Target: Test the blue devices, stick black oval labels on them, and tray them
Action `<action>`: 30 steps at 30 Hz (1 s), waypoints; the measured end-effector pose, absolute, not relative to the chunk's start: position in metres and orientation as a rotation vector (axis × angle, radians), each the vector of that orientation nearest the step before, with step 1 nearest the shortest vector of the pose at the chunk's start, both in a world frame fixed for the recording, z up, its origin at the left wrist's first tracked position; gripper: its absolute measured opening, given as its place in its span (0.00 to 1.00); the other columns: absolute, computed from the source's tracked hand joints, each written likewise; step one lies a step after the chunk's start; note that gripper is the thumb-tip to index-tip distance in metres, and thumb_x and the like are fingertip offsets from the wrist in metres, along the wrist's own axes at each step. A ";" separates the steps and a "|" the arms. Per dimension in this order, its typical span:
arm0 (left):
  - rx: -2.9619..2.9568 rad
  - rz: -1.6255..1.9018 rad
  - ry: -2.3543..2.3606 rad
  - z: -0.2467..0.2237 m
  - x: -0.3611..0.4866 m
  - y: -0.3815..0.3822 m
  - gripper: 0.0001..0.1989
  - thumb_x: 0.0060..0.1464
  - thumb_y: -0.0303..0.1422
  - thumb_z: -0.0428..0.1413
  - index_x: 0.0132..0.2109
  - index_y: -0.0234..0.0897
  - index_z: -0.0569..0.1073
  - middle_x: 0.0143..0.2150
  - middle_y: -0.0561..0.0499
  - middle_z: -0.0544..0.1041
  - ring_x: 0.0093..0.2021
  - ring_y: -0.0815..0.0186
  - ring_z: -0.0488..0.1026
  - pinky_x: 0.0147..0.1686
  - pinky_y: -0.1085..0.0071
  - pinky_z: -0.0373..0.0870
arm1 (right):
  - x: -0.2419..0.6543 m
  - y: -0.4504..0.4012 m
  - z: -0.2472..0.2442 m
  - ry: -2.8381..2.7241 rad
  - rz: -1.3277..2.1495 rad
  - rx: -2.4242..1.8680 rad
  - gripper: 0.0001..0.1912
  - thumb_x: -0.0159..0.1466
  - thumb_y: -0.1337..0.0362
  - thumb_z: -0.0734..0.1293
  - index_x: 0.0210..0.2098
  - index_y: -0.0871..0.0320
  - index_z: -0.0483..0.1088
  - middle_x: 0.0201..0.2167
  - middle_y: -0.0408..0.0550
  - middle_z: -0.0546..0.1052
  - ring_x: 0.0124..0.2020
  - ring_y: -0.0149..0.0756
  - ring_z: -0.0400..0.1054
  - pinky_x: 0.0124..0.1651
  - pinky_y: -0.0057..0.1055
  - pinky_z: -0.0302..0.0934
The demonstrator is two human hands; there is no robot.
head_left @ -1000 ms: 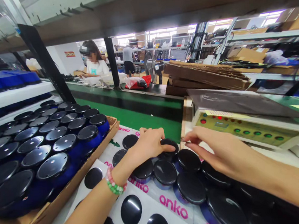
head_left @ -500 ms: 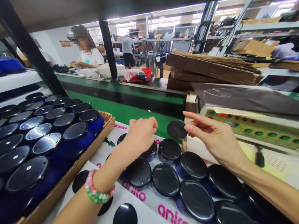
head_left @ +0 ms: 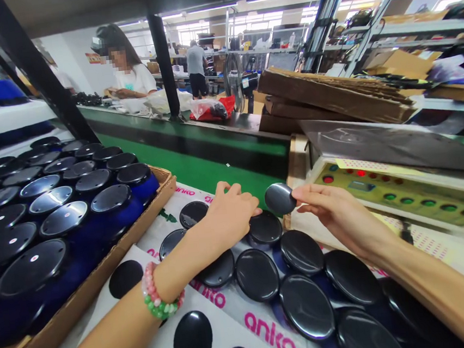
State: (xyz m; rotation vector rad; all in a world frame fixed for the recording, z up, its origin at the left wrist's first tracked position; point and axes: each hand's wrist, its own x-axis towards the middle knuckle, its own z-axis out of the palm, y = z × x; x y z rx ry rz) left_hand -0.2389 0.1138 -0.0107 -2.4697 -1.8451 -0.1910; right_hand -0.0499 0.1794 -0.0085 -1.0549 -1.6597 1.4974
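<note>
Beyond the far edge of our wrapped desk point(head_left: 270, 335) runs a green belt point(head_left: 198, 163). Toward the left edge, a carton point(head_left: 138, 222) packs blue containers point(head_left: 111, 198) closely, probably so its wall steadies them; a control box point(head_left: 406, 190) sits toward the right edge. Between them, black-topped pieces point(head_left: 257, 274) stand beside a white sheet point(head_left: 221, 328) near the front edge. Our left hand point(head_left: 227, 212) curls over the far pieces, its grip unclear. Our right hand point(head_left: 338, 210) pinches a black disc point(head_left: 279, 198) by its rim, seemingly sparing its face.
</note>
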 end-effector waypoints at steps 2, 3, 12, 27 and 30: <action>-2.453 -0.178 -1.829 -0.012 -0.239 0.114 0.10 0.62 0.26 0.48 0.35 0.33 0.71 0.35 0.46 0.76 0.44 0.56 0.65 0.47 0.57 0.53 | -0.049 0.179 -0.010 -1.680 1.491 -1.076 0.13 0.53 0.53 0.71 0.26 0.58 0.75 0.29 0.47 0.73 0.36 0.38 0.65 0.41 0.34 0.57; -2.442 -0.171 -1.832 -0.012 -0.239 0.114 0.09 0.62 0.26 0.48 0.35 0.33 0.71 0.37 0.46 0.75 0.45 0.56 0.65 0.47 0.57 0.53 | -0.048 0.179 -0.011 -1.695 1.491 -1.084 0.14 0.54 0.53 0.70 0.27 0.58 0.75 0.29 0.47 0.73 0.36 0.39 0.66 0.41 0.35 0.57; -2.352 -0.164 -2.047 -0.003 -0.246 0.111 0.08 0.63 0.29 0.47 0.41 0.31 0.70 0.48 0.42 0.68 0.45 0.55 0.66 0.41 0.60 0.60 | -0.050 0.178 -0.010 -1.863 1.334 -1.149 0.18 0.54 0.48 0.70 0.23 0.57 0.70 0.25 0.45 0.72 0.31 0.39 0.66 0.35 0.35 0.58; -2.410 -0.282 -1.914 -0.012 -0.229 0.114 0.12 0.61 0.27 0.46 0.33 0.33 0.71 0.33 0.45 0.78 0.38 0.57 0.72 0.46 0.56 0.52 | -0.048 0.180 -0.006 -1.818 1.204 -1.103 0.17 0.54 0.48 0.70 0.23 0.55 0.70 0.25 0.42 0.68 0.29 0.34 0.60 0.35 0.32 0.53; -2.352 -0.291 -1.921 -0.017 -0.228 0.116 0.11 0.60 0.25 0.46 0.33 0.32 0.72 0.29 0.45 0.77 0.34 0.59 0.73 0.47 0.56 0.50 | -0.050 0.178 -0.006 -1.837 1.199 -1.102 0.18 0.53 0.48 0.70 0.20 0.56 0.68 0.26 0.43 0.68 0.29 0.34 0.60 0.34 0.32 0.53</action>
